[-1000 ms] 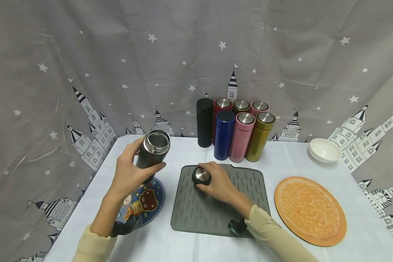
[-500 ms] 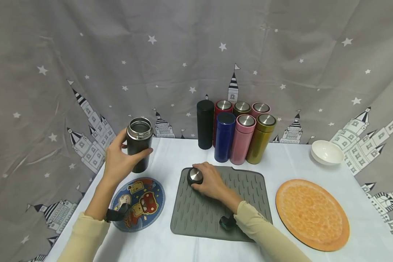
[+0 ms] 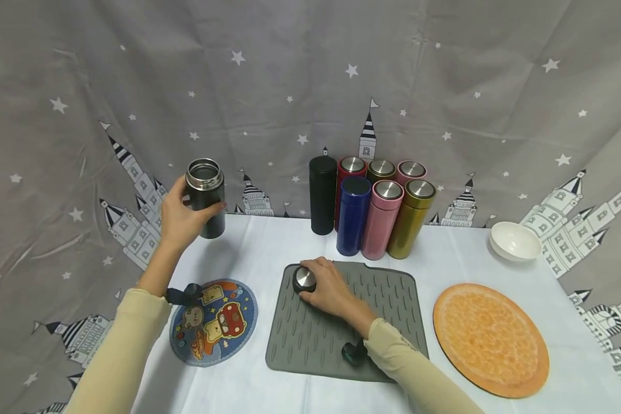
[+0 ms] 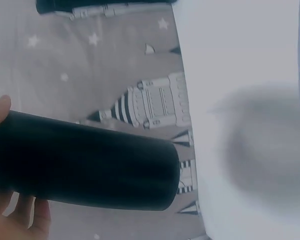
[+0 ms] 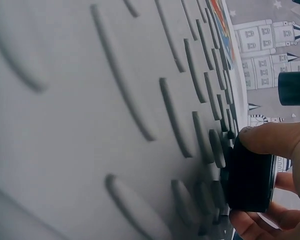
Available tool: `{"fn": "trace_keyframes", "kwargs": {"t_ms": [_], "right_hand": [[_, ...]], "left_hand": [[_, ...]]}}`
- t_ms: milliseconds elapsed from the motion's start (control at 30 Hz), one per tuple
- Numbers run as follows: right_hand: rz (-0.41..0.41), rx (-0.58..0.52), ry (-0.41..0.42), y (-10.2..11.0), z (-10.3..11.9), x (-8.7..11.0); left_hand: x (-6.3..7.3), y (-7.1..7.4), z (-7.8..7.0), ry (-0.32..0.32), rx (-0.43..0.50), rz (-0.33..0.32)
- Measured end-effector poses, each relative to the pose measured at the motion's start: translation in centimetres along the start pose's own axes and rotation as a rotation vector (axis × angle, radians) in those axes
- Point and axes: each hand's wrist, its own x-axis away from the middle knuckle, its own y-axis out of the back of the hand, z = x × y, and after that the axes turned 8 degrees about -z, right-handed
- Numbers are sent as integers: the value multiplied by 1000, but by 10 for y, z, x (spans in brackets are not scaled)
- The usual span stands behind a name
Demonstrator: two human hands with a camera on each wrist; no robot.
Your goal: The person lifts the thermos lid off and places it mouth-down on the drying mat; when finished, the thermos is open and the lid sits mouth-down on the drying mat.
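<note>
bottle (image 3: 206,196) hangs gripped in left hand (image 3: 180,221) near table's (image 3: 261,241) far-left corner. right hand (image 3: 328,288) pinches lid (image 3: 305,279) near mat's (image 3: 305,339) far-left corner.

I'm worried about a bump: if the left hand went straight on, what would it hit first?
Probably the gray curtain: the left hand, holding the open black bottle, points toward it, though depth is unclear.

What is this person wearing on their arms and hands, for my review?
The left hand and right hand are ungloved. The left sleeve and right sleeve are pale yellow. A small black device sits beside the left cuff; a similar dark device beside the right.
</note>
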Motion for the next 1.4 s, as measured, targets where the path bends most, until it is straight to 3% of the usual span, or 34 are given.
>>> {"fn": "trace_keyframes", "kwargs": {"t_ms": [300,667,933,1100,1400], "right_hand": [[0,34,-10,-1,-2,-4],[27,34,1,-1,5,-6],[61,69,4,-6,7,-5],[75,66,-10,-7,6,-3],[57,6,-32,-3,1,-4]], "left_hand": [[-27,-9,29,129,-36,-18],[-36,-3,73,333,-105,-37],[-32,3,93,475,-100,-48],[-28,5,102,515,-106,-43],[-32,4,104,511,-100,-41]]}}
